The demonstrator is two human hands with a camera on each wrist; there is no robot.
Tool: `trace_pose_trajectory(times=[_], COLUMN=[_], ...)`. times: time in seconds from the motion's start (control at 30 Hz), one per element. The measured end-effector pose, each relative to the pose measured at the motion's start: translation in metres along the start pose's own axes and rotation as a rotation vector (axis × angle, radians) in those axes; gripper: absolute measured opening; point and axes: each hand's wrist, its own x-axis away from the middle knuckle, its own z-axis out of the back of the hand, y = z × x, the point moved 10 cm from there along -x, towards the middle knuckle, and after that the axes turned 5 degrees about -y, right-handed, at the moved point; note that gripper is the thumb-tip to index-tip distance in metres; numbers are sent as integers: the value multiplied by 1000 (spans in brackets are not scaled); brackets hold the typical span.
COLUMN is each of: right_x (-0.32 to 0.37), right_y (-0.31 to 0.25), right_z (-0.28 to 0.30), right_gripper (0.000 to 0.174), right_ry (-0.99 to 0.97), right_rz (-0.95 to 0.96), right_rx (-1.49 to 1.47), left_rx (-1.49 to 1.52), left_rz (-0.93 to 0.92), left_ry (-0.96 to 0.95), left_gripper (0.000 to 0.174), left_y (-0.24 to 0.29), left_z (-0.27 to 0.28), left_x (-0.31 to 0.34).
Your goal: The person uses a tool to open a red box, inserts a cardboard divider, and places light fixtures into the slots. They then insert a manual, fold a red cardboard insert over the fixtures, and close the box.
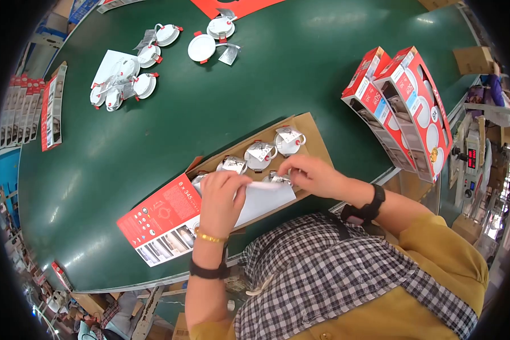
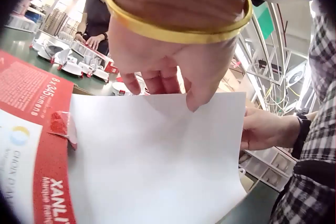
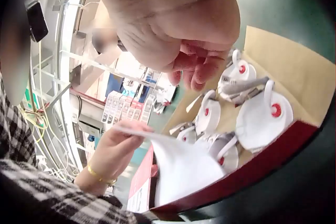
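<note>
A white sheet (image 1: 269, 199) stands at the near side of an open red and brown carton (image 1: 163, 218). My left hand (image 1: 222, 195) pinches the sheet's upper edge, the thumb on its near face in the left wrist view. Round white downlights (image 1: 259, 157) with silvery labels and red clips sit in the carton beyond the sheet. Over the carton's right part is my right hand (image 1: 314, 177), its fingers loosely bent and holding nothing in the right wrist view. The sheet partly hides the lamps nearest me.
Two printed red and white cartons (image 1: 416, 113) stand at the right. More downlights (image 1: 144, 85) lie in a group at the far left, and a pair (image 1: 202, 48) lies at the back. Folded cartons (image 1: 52, 107) line the left edge of the green table (image 1: 96, 215).
</note>
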Motion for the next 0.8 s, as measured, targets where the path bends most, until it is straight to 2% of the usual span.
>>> trace_pose_trajectory(times=[0.03,0.1,0.2,0.33,0.4,0.47,0.53,0.6,0.63,0.7,0.73,0.77,0.8], right_x=[1,-2,-6,-8,-5,-1,3,2,1,-4,-5,-11,-15], right_y=[4,2,6,15,11,6,-1,1,1,-1,-9,-9,-12], right_z=[7,37,59,65,67,70,73,78,80,78,75,69,65], right_gripper=[22,23,18,14,13,13,13,14,17,20,24,31,31], right_ry=[-3,135,207,245,244,246,261,275,291,322,352,312,308], right_rz=[-5,65,-50,-6,16,40,81,107,127,189,251,218,222], right_rx=[-6,111,100,56,90,120,281,322,360,463,555,532,539], left_rx=[4,18,109,267,369,427,310,269,275,222,227,194,162], left_rz=[-31,-74,-9,-25,28,116,312,484,479,784,781,837,891], left_ry=[12,36,22,74,144,348,492,407,412,116,120,13,-92], left_gripper=[22,22,25,25,24,19,15,14,14,17,17,19,21], left_y=[5,16,23,64,63,57,38,12,1,-48,-61,-77,-95], left_z=[4,12,21,57,74,101,122,129,134,107,103,87,69], left_x=[6,16,32,40,70,112,165,209,230,271,274,279,287])
